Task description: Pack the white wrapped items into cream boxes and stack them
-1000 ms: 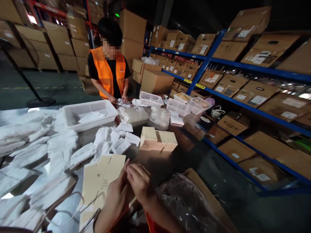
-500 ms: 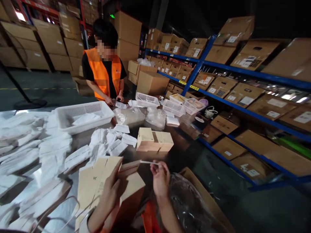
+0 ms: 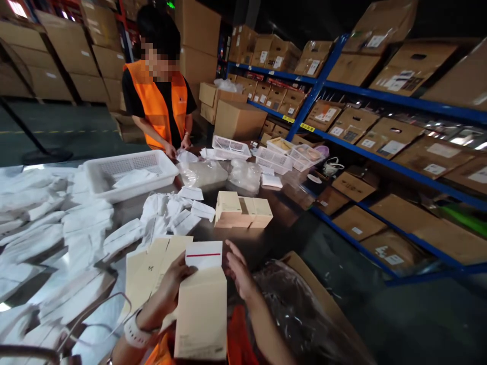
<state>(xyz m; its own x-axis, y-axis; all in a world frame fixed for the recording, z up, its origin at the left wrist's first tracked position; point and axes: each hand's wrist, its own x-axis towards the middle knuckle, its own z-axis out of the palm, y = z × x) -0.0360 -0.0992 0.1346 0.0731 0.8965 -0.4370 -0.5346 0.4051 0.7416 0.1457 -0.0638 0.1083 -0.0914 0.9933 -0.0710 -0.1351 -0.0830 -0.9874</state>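
Note:
A cream cardboard box stands close in front of me, its white-lined flap raised at the far end. Across the flap runs a red strip. My left hand grips the box at its upper left side, with the thumb against the base of the flap. To the right of the flap, my right hand is open, fingers stretched, and I see nothing in it. Flat cream cartons lie on the table left of my left hand.
Several small cream boxes stand ahead on the table. White packets cover the left side, near a white basket. A person in an orange vest stands across the table. An open carton with clear plastic is at lower right.
The box has turned so its flap faces me. My right hand, which pinched a thin pale strip beside the flap, has opened; that strip no longer shows.

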